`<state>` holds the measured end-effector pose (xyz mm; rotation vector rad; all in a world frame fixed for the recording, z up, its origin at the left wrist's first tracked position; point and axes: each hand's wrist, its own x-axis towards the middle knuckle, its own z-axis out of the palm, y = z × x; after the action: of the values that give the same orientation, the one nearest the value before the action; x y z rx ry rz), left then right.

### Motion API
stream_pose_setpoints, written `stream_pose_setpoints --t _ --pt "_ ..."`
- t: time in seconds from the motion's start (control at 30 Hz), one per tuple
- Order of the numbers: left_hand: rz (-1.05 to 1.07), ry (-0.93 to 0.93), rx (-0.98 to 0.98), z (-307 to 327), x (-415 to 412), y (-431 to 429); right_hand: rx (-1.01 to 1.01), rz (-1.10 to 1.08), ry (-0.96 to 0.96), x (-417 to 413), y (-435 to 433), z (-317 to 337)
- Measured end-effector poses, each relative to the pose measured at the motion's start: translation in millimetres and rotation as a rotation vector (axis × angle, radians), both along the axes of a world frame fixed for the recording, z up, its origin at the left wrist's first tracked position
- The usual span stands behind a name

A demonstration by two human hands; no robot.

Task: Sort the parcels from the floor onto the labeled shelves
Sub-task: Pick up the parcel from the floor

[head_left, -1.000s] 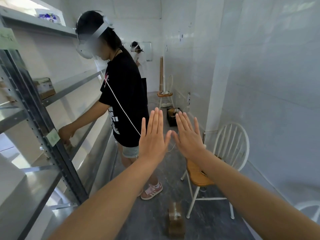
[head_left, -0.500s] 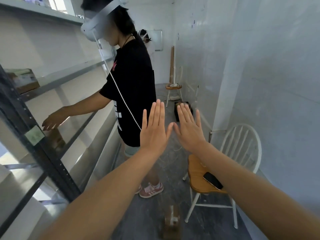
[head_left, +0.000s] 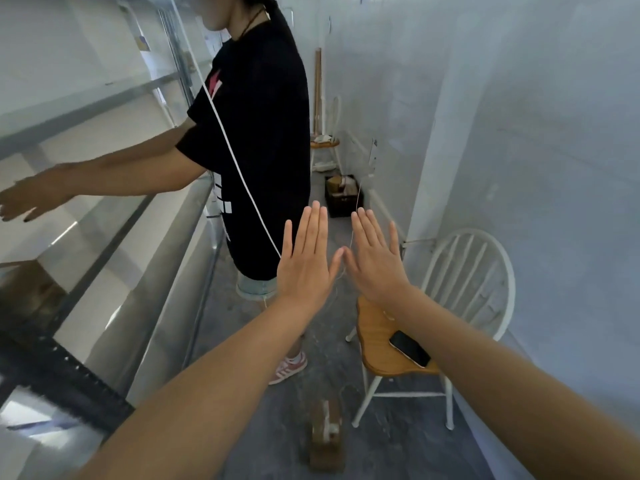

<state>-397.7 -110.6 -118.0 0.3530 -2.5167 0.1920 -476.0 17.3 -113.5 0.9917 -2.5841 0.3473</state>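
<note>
Hands up in front, both arms stretched straight out at about chest height — the left hand flat, fingers together and pointing up, back of the hand toward the camera, and the right hand the same but tipped a little to the left. Thumb tips touch or nearly touch between them; both palms spread wide, holding nothing at all. Down on the grey floor, below the outstretched arms, sits a small brown parcel wrapped in tape, just left of the front leg of a white chair. On that chair's wooden seat lies a phone, dark screen up, partly under the right forearm. Along the left run the metal shelves, with another person in a black T-shirt standing close against them — one arm reaching in over a shelf, hand open. A white cable hangs down across the shirt.
</note>
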Motion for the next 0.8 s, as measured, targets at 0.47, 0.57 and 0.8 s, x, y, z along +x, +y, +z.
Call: stream_pose_setpoints --t 0.47,0.57,0.8 --pt "-0.030 -0.091 0.065 -25 -71 -89 0.075 -0.059 -0.092 -60 -89 -24" --pt "-0.037 -0.130 0.105 -38 -79 -103 0.095 -0.067 -0.120 -65 -106 -33" --pt "-0.067 -0.217 0.137 -85 -96 -112 0.121 -0.115 -0.217 -71 -113 -75"
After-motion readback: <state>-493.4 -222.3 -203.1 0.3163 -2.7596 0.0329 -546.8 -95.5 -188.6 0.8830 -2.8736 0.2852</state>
